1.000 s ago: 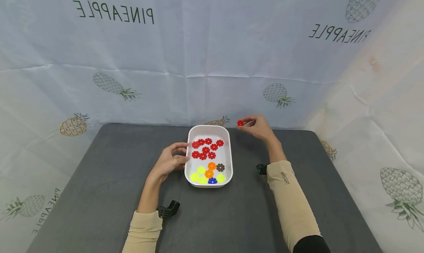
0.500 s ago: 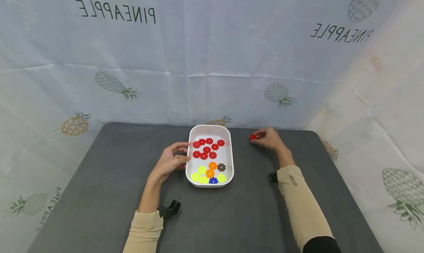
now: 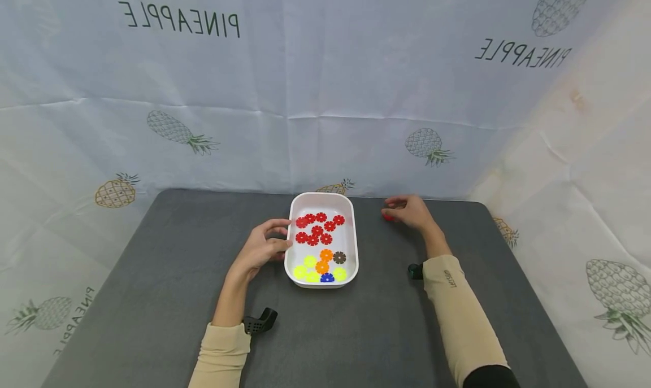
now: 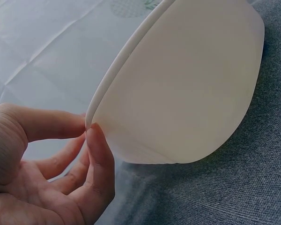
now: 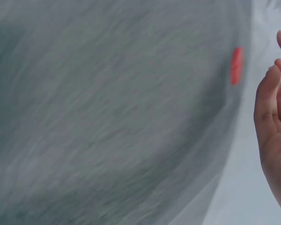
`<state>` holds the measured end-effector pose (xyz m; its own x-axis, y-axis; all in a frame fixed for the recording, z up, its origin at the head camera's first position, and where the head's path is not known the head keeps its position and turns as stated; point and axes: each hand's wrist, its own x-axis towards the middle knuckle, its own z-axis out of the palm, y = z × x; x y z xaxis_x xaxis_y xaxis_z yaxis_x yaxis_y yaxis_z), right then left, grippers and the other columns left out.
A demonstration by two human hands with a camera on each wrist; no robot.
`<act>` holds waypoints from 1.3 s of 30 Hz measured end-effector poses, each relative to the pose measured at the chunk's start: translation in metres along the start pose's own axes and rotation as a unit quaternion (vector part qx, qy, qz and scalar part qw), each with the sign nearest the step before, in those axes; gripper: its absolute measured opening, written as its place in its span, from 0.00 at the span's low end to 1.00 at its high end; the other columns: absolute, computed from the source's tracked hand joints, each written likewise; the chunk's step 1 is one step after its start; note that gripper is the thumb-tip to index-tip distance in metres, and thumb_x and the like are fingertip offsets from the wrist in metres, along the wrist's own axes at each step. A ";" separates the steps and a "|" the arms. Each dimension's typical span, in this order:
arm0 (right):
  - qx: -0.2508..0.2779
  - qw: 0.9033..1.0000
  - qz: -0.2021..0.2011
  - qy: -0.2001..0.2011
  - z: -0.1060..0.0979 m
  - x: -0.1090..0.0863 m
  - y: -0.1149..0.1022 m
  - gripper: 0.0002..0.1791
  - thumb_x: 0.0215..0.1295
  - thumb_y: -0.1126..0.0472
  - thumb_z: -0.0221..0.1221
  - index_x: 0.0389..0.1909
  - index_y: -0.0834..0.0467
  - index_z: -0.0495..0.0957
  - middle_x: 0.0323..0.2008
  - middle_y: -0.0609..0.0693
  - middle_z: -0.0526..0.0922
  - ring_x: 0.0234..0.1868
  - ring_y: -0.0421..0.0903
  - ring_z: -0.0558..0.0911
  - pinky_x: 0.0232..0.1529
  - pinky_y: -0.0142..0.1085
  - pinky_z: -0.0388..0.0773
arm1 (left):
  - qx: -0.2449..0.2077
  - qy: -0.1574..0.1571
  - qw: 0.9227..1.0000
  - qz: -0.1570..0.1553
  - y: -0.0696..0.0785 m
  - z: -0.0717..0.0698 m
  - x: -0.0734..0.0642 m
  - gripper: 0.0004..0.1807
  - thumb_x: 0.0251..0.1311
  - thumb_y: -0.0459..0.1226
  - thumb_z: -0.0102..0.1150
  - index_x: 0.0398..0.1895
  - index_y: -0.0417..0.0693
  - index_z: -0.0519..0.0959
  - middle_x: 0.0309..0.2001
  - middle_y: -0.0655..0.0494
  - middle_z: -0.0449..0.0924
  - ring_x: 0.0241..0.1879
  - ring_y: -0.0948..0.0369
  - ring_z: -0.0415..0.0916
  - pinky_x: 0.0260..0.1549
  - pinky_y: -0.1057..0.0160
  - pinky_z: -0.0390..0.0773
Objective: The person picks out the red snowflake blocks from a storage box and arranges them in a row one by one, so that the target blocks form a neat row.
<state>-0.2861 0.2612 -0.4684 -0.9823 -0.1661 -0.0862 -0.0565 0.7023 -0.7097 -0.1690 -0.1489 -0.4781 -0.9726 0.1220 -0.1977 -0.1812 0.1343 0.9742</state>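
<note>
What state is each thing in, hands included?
White tray: upright.
Coloured pieces: inside the tray, red ones at the far end.
Lone red piece: on the gray table, outside the tray.
Left hand: pinching the tray's edge.
Right hand: apart from the lone red piece, holding nothing.
Patterned cloth: hanging, creased.

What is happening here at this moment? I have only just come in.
A person is handling small notched discs at a gray table. The left hand pinches the rim of a white tray, which holds red discs together with yellow, orange, brown and blue ones. The right hand is beside a single red disc, right of the tray; it looks to be on the table, and the right wrist view shows the fingers apart from it.
</note>
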 end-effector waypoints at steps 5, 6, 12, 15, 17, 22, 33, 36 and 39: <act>0.037 0.998 -0.047 0.008 0.003 0.005 -0.031 0.27 0.72 0.53 0.71 0.65 0.64 0.83 0.60 0.66 0.87 0.54 0.64 0.89 0.51 0.51 0.88 | -0.002 -0.001 1.000 -0.002 0.000 -0.001 -0.001 0.32 0.66 0.31 0.67 0.74 0.44 0.75 0.57 0.42 0.75 0.41 0.53 0.84 0.37 0.62 0.87; 0.043 0.997 -0.060 0.010 0.004 0.006 -0.039 0.26 0.72 0.54 0.71 0.64 0.64 0.84 0.60 0.66 0.87 0.54 0.64 0.90 0.51 0.53 0.88 | -0.003 -0.001 1.000 -0.002 0.000 -0.001 -0.001 0.32 0.66 0.31 0.67 0.74 0.44 0.75 0.57 0.42 0.75 0.41 0.53 0.84 0.37 0.62 0.87; 0.062 0.990 -0.122 0.013 0.013 0.009 -0.084 0.20 0.71 0.58 0.71 0.60 0.62 0.86 0.55 0.63 0.89 0.48 0.58 0.90 0.49 0.53 0.90 | -0.003 0.000 1.000 -0.002 0.000 0.000 -0.001 0.31 0.67 0.31 0.67 0.74 0.44 0.74 0.58 0.40 0.75 0.40 0.54 0.84 0.37 0.62 0.87; 0.073 0.987 -0.142 -0.006 0.020 0.011 -0.105 0.20 0.71 0.60 0.70 0.60 0.64 0.86 0.53 0.63 0.88 0.47 0.58 0.90 0.49 0.52 0.90 | -0.002 0.001 1.000 -0.002 0.000 0.000 -0.001 0.31 0.66 0.31 0.67 0.74 0.44 0.74 0.58 0.41 0.75 0.40 0.54 0.84 0.37 0.62 0.87; 0.082 0.985 -0.152 -0.021 0.026 0.013 -0.117 0.21 0.71 0.60 0.70 0.60 0.66 0.85 0.52 0.64 0.88 0.46 0.60 0.90 0.49 0.52 0.90 | -0.001 0.002 1.000 -0.002 0.000 0.000 -0.002 0.31 0.66 0.31 0.67 0.74 0.44 0.75 0.57 0.41 0.75 0.40 0.54 0.84 0.37 0.61 0.87; 0.097 0.979 -0.168 -0.060 0.048 0.019 -0.143 0.19 0.70 0.62 0.71 0.58 0.66 0.86 0.48 0.63 0.89 0.43 0.63 0.90 0.47 0.51 0.91 | 0.000 0.002 1.000 -0.003 0.001 -0.001 -0.002 0.31 0.67 0.31 0.67 0.74 0.44 0.74 0.57 0.42 0.75 0.39 0.54 0.84 0.38 0.61 0.87; 0.051 0.979 -0.142 -0.140 0.097 0.028 -0.163 0.15 0.69 0.60 0.72 0.53 0.62 0.89 0.48 0.58 0.91 0.42 0.50 0.88 0.47 0.44 0.90 | -0.001 -0.001 1.000 -0.005 0.002 -0.001 0.000 0.31 0.67 0.32 0.66 0.74 0.43 0.74 0.57 0.42 0.75 0.38 0.54 0.84 0.38 0.60 0.87; 0.052 0.978 -0.112 -0.169 0.108 0.030 -0.162 0.15 0.68 0.61 0.71 0.54 0.61 0.89 0.47 0.58 0.91 0.41 0.49 0.88 0.49 0.42 0.90 | -0.001 -0.001 1.000 -0.006 0.003 0.000 0.000 0.31 0.67 0.32 0.66 0.74 0.43 0.74 0.57 0.42 0.75 0.38 0.54 0.84 0.38 0.60 0.87; 0.044 0.977 -0.085 -0.192 0.116 0.030 -0.161 0.15 0.68 0.62 0.71 0.54 0.62 0.88 0.46 0.58 0.91 0.39 0.48 0.87 0.49 0.39 0.89 | -0.001 0.000 1.000 -0.007 0.003 0.000 0.000 0.31 0.67 0.32 0.66 0.74 0.43 0.74 0.57 0.42 0.75 0.39 0.53 0.84 0.38 0.60 0.88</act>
<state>-0.2861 0.0625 -0.4382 -0.8197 -0.5346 -0.2056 -0.1806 0.5818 -0.7931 -0.1693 -0.1481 -0.4749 -0.9702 0.1196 -0.2109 -0.1946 0.1348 0.9716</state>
